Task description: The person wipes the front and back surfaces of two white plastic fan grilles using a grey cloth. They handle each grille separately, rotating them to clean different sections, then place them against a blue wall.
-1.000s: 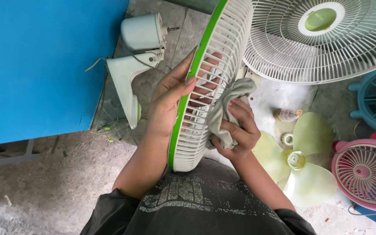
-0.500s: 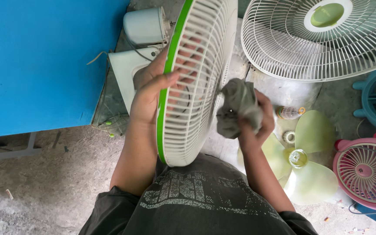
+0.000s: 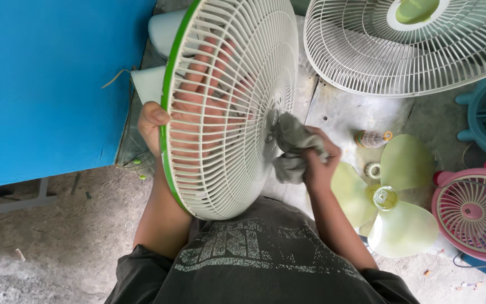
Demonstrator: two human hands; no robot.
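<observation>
Wiping near the hub of the white fan grille point(image 3: 226, 112), my right hand point(image 3: 319, 163) clutched a grey rag point(image 3: 291, 143); my left hand point(image 3: 198, 107) gripped the upright grille from behind. Next, I judged, the rag should work outward along the ribs.

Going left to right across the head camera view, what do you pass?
Blue panel → left hand → green-rimmed white fan grille → grey rag in the right hand → pale green fan blade → pink fan.
</observation>
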